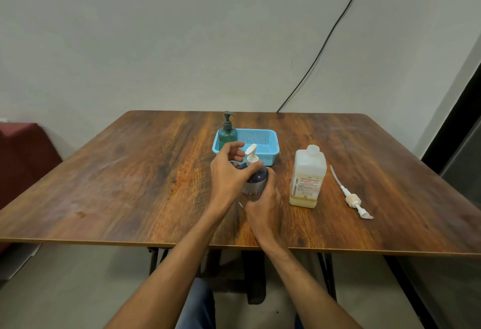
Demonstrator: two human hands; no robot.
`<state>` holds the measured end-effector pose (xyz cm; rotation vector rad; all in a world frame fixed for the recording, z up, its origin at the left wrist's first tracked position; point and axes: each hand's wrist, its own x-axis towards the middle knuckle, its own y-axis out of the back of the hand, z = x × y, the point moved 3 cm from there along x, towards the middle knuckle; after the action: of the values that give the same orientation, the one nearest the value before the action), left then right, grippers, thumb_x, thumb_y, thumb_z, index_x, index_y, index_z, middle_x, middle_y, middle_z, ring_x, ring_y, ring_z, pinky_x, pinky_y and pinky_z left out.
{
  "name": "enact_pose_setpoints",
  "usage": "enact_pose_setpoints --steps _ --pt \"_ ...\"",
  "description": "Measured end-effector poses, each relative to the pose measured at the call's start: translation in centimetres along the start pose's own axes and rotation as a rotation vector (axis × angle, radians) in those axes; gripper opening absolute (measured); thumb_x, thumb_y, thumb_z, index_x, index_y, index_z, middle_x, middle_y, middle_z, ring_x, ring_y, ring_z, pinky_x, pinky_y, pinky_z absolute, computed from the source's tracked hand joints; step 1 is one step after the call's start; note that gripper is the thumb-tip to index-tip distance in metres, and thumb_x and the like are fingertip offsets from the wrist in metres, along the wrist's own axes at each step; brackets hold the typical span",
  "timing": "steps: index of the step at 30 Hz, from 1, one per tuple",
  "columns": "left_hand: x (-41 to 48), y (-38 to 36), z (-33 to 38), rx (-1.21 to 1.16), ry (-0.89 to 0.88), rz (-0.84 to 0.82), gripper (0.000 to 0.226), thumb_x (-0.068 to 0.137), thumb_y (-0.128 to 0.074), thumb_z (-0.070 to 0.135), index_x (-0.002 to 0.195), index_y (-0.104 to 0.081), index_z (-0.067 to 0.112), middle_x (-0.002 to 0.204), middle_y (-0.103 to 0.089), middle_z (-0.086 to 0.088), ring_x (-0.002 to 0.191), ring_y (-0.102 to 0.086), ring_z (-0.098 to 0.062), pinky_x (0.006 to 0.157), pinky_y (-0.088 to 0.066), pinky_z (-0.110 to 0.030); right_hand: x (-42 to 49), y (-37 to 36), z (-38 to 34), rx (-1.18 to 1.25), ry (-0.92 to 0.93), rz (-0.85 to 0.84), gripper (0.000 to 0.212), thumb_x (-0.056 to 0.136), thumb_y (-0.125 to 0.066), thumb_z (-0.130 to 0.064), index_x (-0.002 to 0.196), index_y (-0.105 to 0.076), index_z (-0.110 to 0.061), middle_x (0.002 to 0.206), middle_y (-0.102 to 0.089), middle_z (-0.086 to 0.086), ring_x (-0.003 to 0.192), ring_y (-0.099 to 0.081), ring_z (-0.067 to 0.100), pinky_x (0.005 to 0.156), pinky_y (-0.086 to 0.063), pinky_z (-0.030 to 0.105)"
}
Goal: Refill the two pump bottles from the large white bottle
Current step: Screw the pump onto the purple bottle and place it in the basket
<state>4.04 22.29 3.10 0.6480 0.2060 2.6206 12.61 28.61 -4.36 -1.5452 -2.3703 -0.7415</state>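
I have the dark pump bottle [256,180] standing on the table [130,172] right in front of me, near the middle, because its top has to come off before anything can be poured in. My right hand [263,198] wraps the lower body from the five o'clock side, fingers curled round it, to stop it from turning. My left hand [229,172] comes in from nine o'clock. Its thumb lies across the collar of the white pump [251,153] and pinches it, with the other fingers loosely curled behind; I judge this to be the unscrewing grip. The large white bottle [308,177] stands at three o'clock from it, neck open and close enough to reach. Its own long pump [350,197] lies flat on the wood farther out at four o'clock. The green pump bottle [227,132] waits at eleven o'clock in the left end of the blue basket [260,137], cap on.
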Motion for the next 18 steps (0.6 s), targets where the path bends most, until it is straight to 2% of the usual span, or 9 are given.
enact_pose_setpoints --steps 3,5,8,9,11,13,16,18 --pt "-0.7 -0.6 0.2 -0.017 -0.012 0.061 0.042 0.075 -0.088 0.028 0.108 -0.065 0.015 0.101 -0.070 0.005 0.087 -0.067 -0.004 0.071 -0.052 -0.008 0.0 0.0 0.1 -0.032 0.015 0.021 0.082 0.080 -0.083 -0.025 0.146 -0.037 -0.027 0.137 -0.058 -0.007 0.124 -0.057 0.009 0.099 -0.055 0.040" --pt "-0.7 -0.7 -0.1 -0.003 -0.013 0.061 0.034 0.079 -0.085 0.024 0.107 -0.069 0.014 0.105 -0.072 0.004 0.090 -0.068 -0.003 0.075 -0.055 -0.010 0.0 0.0 0.0 -0.019 0.017 0.027 0.077 0.081 -0.081 -0.026 0.145 -0.037 -0.029 0.134 -0.059 -0.009 0.120 -0.058 0.008 0.095 -0.057 0.040" --pt "-0.4 -0.6 -0.6 -0.081 0.013 -0.053 0.028 0.090 -0.074 0.013 0.118 -0.071 0.014 0.114 -0.073 0.002 0.104 -0.069 -0.007 0.092 -0.059 -0.030 0.1 0.1 -0.2 -0.012 0.022 0.030 0.080 0.079 -0.083 -0.026 0.145 -0.038 -0.027 0.135 -0.059 -0.007 0.120 -0.059 0.009 0.095 -0.056 0.040" --pt "-0.5 -0.5 -0.7 -0.136 0.050 -0.106 0.032 0.093 -0.068 0.008 0.125 -0.068 0.013 0.121 -0.072 0.001 0.111 -0.067 -0.007 0.098 -0.056 -0.033 0.1 0.0 -0.2 -0.010 0.025 0.027 0.082 0.077 -0.084 -0.026 0.145 -0.038 -0.025 0.136 -0.059 -0.006 0.122 -0.058 0.010 0.096 -0.056 0.040" --pt "-0.8 -0.5 -0.6 -0.262 0.108 -0.172 0.040 0.097 -0.060 0.002 0.136 -0.059 0.011 0.133 -0.065 -0.001 0.119 -0.062 -0.007 0.105 -0.052 -0.031 0.0 0.1 -0.3 -0.017 0.029 0.024 0.083 0.076 -0.085 -0.026 0.145 -0.039 -0.023 0.137 -0.059 -0.005 0.122 -0.058 0.010 0.097 -0.055 0.039" --pt "-1.1 -0.5 -0.6 -0.302 0.102 -0.090 0.044 0.094 -0.067 0.009 0.137 -0.058 0.015 0.133 -0.065 0.001 0.119 -0.062 -0.006 0.100 -0.054 -0.028 -0.1 0.2 -0.5 -0.015 0.033 0.028 0.080 0.078 -0.084 -0.028 0.144 -0.039 -0.025 0.136 -0.059 -0.007 0.121 -0.058 0.009 0.097 -0.055 0.039" --pt "-1.4 -0.9 -0.5 -0.210 0.066 0.093 0.042 0.081 -0.083 0.027 0.118 -0.065 0.021 0.117 -0.069 0.009 0.108 -0.067 -0.005 0.086 -0.057 -0.022 -0.1 0.4 -0.6 -0.013 0.043 0.029 0.075 0.081 -0.080 -0.026 0.145 -0.040 -0.023 0.137 -0.059 -0.004 0.123 -0.058 0.011 0.101 -0.053 0.036" --pt "-1.5 -1.3 -0.2 -0.163 0.037 0.108 0.037 0.076 -0.087 0.028 0.107 -0.067 0.022 0.109 -0.069 0.012 0.100 -0.068 -0.004 0.077 -0.055 -0.013 -0.1 0.5 -0.7 -0.053 0.055 0.013 0.079 0.081 -0.081 -0.021 0.147 -0.038 -0.020 0.139 -0.058 -0.002 0.126 -0.056 0.012 0.104 -0.050 0.030"
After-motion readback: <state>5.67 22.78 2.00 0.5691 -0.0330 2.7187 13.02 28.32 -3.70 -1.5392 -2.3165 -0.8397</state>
